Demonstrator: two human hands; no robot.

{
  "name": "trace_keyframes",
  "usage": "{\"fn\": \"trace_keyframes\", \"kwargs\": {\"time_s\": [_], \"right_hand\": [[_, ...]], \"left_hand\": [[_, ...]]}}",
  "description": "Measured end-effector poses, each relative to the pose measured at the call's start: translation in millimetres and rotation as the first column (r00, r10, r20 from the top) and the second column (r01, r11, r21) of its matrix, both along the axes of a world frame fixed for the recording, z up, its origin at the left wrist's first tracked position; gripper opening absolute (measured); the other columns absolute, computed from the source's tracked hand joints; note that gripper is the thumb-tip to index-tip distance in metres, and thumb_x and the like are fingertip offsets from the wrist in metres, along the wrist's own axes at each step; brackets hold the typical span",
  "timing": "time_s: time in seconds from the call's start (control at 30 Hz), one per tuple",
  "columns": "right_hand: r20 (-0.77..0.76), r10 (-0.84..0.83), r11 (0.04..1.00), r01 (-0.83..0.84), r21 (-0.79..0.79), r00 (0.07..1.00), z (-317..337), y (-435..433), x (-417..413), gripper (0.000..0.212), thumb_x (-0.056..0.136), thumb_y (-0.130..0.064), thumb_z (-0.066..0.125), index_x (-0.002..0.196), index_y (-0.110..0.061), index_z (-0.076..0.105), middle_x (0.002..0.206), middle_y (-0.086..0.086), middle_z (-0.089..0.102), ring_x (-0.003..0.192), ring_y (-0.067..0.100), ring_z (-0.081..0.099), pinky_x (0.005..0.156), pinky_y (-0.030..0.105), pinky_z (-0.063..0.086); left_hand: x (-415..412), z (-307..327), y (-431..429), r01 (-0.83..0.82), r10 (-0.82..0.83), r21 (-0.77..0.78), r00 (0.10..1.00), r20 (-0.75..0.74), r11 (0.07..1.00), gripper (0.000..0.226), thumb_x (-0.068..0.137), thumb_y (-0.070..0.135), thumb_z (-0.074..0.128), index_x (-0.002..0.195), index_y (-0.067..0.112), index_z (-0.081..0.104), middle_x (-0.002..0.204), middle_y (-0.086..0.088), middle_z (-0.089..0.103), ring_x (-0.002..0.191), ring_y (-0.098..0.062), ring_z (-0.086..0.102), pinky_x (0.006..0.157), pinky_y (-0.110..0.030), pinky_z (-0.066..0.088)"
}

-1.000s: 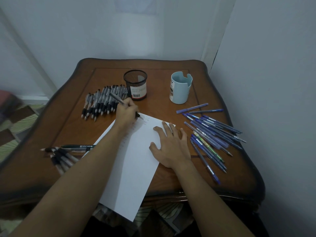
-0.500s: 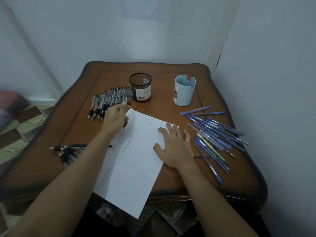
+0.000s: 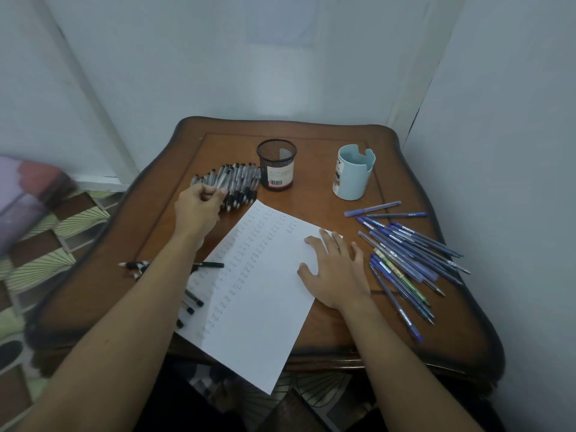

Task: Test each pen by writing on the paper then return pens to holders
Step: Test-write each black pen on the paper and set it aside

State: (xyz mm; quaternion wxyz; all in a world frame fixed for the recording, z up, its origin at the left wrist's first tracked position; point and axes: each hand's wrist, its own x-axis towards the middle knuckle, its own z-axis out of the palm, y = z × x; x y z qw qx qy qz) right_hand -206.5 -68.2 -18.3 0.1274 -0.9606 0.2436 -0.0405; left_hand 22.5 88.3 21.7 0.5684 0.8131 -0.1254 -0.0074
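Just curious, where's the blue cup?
Head view: the blue cup stands on the table, far right, right of the mesh holder, beyond the blue pens.

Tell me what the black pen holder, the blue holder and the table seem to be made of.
Black holder: probably metal wire mesh, matte; you can see through its grid wall. Light blue holder: likely plastic, possibly ceramic; smooth, opaque, with a moulded, notched rim. Table: wood or wood veneer, varnished; brown tone, shaped edge, soft sheen.

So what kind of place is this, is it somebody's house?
Probably, yes: it looks like a corner of a room in a home. A wooden table with a curvy edge sits tucked between plain white walls, and the patterned floor beside it looks homely.
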Motion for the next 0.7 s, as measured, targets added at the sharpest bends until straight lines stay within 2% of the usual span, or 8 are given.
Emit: {"fn": "trace_keyframes", "kwargs": {"time_s": [0.07, 0.13, 0.2, 0.27, 0.33, 0.4, 0.63, 0.7], "right_hand": [[0.001, 0.001, 1.000, -0.001, 0.003, 1.000, 0, 0, 0, 0.057, 0.096, -0.059, 0.036, 0.149, -0.040, 0.027, 0.166, -0.005, 0.014, 0.153, 0.018, 0.006, 0.121, 0.052, 0.002], [-0.002, 0.002, 1.000, -0.002, 0.005, 1.000, 0, 0, 1, 0.057, 0.096, -0.060, 0.036, 0.149, -0.040, 0.026, 0.166, -0.006, 0.014, 0.153, 0.018, 0.006, 0.121, 0.051, 0.001], [-0.008, -0.002, 1.000, 0.002, 0.002, 1.000, -1, 0, 1, 0.057, 0.096, -0.061, 0.036, 0.149, -0.041, 0.026, 0.166, -0.006, 0.013, 0.153, 0.018, 0.006, 0.121, 0.051, 0.001], [-0.004, -0.003, 1.000, 0.003, -0.003, 1.000, -1, -1, 1, 0.058, 0.096, -0.061, 0.036, 0.149, -0.041, 0.026, 0.166, -0.006, 0.013, 0.153, 0.018, 0.006, 0.121, 0.051, 0.001], [0.002, -0.002, 1.000, 0.002, -0.003, 1.000, -2, -1, 1, 0.059, 0.095, -0.062, 0.036, 0.149, -0.040, 0.027, 0.166, -0.006, 0.014, 0.153, 0.018, 0.007, 0.121, 0.051, 0.002], [-0.003, -0.004, 1.000, 0.004, -0.007, 1.000, -3, -1, 2, 0.059, 0.095, -0.063, 0.036, 0.149, -0.041, 0.027, 0.166, -0.007, 0.014, 0.153, 0.018, 0.007, 0.121, 0.051, 0.002], [-0.018, -0.005, 1.000, 0.004, -0.021, 1.000, -5, -1, 2, 0.062, 0.093, -0.065, 0.031, 0.149, -0.041, 0.026, 0.166, -0.007, 0.013, 0.153, 0.018, 0.007, 0.121, 0.052, 0.003], [-0.015, -0.007, 1.000, 0.006, -0.013, 1.000, -4, -1, 2, 0.063, 0.091, -0.065, 0.030, 0.149, -0.041, 0.027, 0.166, -0.006, 0.014, 0.153, 0.019, 0.008, 0.121, 0.052, 0.003]], "left_hand": [[7, 1, -1, -0.082, 0.079, 0.081, 0.996, 0.037, 0.993, 0.022, 0.096, 0.030, 0.067, 0.084, 0.012, 0.072, 0.069, 0.009, 0.060, 0.061, -0.013, 0.056, 0.079, -0.030, 0.055], [20, -2, -5, -0.129, 0.123, 0.155, 0.991, 0.044, 0.979, 0.035, 0.098, 0.022, 0.055, 0.080, -0.004, 0.070, 0.068, 0.001, 0.060, 0.059, -0.020, 0.056, 0.083, -0.039, 0.057], [33, -4, -9, -0.147, 0.143, 0.184, 0.989, 0.034, 0.972, 0.035, 0.095, 0.018, 0.047, 0.096, -0.007, 0.071, 0.103, -0.016, 0.068, 0.077, -0.031, 0.066, 0.084, -0.048, 0.059], [45, -5, -13, -0.168, 0.168, 0.233, 0.986, 0.021, 0.958, 0.036, 0.094, 0.009, 0.049, 0.123, -0.002, 0.066, 0.135, -0.019, 0.057, 0.104, -0.037, 0.065, 0.092, -0.051, 0.057], [52, -7, -16, -0.190, 0.191, 0.329, 0.981, 0.031, 0.925, 0.034, 0.090, -0.004, 0.054, 0.122, -0.003, 0.067, 0.132, -0.019, 0.057, 0.112, -0.034, 0.061, 0.095, -0.046, 0.056], [51, -6, -17, -0.220, 0.214, 0.412, 0.975, 0.063, 0.884, 0.028, 0.086, -0.008, 0.058, 0.111, -0.003, 0.070, 0.120, -0.019, 0.062, 0.104, -0.032, 0.063, 0.087, -0.045, 0.059], [38, -12, -10, -0.170, 0.132, 0.488, 0.985, 0.111, 0.856, 0.023, 0.097, 0.004, 0.052, 0.110, -0.012, 0.062, 0.127, -0.027, 0.051, 0.110, -0.041, 0.057, 0.097, -0.051, 0.052], [42, -16, -3, -0.158, 0.110, 0.474, 0.986, 0.128, 0.866, 0.032, 0.095, 0.005, 0.051, 0.122, -0.009, 0.062, 0.130, -0.029, 0.052, 0.109, -0.042, 0.058, 0.097, -0.051, 0.052]]}}
